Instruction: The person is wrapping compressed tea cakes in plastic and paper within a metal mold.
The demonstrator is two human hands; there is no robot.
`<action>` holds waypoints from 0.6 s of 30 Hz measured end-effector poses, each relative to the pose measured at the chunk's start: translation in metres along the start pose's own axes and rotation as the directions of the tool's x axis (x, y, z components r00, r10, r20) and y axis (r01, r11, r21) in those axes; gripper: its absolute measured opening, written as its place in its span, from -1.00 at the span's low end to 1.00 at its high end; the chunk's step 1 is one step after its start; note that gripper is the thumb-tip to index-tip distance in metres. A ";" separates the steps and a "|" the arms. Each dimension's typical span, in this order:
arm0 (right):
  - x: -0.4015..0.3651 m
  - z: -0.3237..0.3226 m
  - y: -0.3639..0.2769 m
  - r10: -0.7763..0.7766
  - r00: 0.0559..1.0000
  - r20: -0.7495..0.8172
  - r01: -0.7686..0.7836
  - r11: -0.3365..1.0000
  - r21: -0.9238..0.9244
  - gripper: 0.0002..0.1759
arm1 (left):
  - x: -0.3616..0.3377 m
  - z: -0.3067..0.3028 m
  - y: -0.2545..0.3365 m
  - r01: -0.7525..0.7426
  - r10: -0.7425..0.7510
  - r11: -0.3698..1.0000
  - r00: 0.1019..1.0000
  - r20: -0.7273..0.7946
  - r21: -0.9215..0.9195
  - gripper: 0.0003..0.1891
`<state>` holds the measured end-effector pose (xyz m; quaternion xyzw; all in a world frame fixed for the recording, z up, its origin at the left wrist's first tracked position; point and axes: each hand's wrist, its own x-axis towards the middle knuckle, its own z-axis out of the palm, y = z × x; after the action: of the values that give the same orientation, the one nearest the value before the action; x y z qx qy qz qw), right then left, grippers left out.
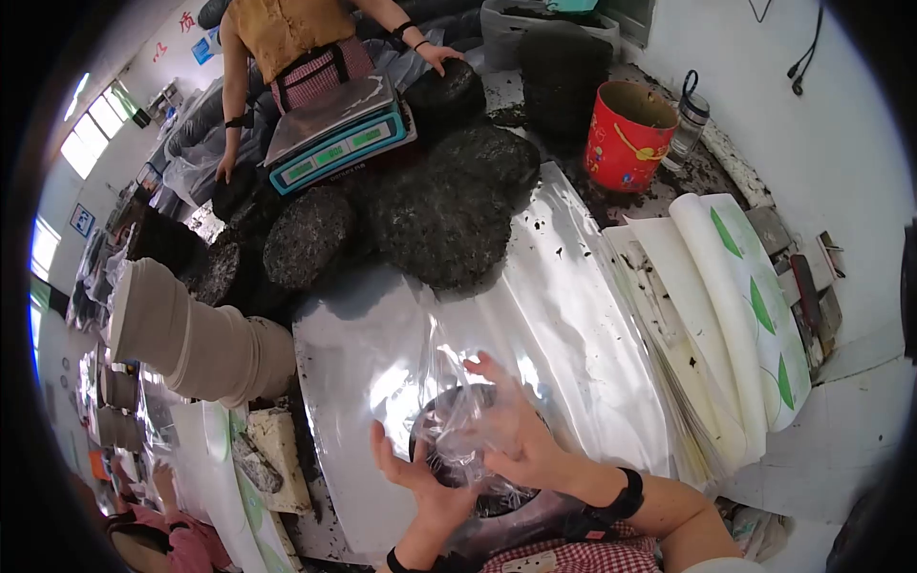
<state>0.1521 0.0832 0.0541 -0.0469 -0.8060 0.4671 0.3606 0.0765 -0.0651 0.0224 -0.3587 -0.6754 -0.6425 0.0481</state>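
Observation:
A dark round cake [497, 501] sits near the front edge of the shiny metal sheet [592, 382], partly covered by clear plastic film [463, 430]. My left hand [420, 482] is at the left side of the film, its fingers spread and apart. At the right of the film is my right hand [525, 435], fingers spread and raised above the cake, with film close to its palm. Whether that hand grips any film is hard to make out. Several dark round cakes [449, 210] lie piled at the back of the sheet.
A scale [334, 143] stands at the back, with a person [306, 38] behind it touching dark cakes. Stacked pale cylinders [201, 334] are on the left. A red bucket [626, 138], a bottle [690, 124] and layered sheets [712, 315] are on the right. Another person [196, 544] is at lower left.

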 end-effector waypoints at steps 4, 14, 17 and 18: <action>-0.002 0.003 0.018 -0.024 0.926 0.377 -0.167 0.870 0.464 -0.77 | -0.008 -0.024 -0.009 0.309 -0.328 0.943 0.809 0.488 0.122 0.14; 0.017 0.010 0.009 0.497 0.714 0.493 -0.664 0.703 0.253 -0.73 | 0.020 -0.008 0.012 -0.032 -0.257 0.937 0.607 0.752 0.347 -0.02; 0.011 -0.056 -0.038 0.366 0.754 0.545 -0.304 0.930 -0.205 -0.63 | 0.025 0.002 0.020 -0.040 -0.232 0.950 0.569 0.789 0.309 -0.03; 0.005 -0.068 -0.048 0.194 0.760 0.621 0.051 0.934 -0.354 -0.57 | 0.025 0.006 0.026 -0.096 -0.277 0.913 0.567 0.776 0.397 0.01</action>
<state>0.2035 0.1072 0.1154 0.0223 -0.9477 0.3173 0.0281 0.0746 -0.0519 0.0561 -0.5610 -0.7529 -0.2538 -0.2322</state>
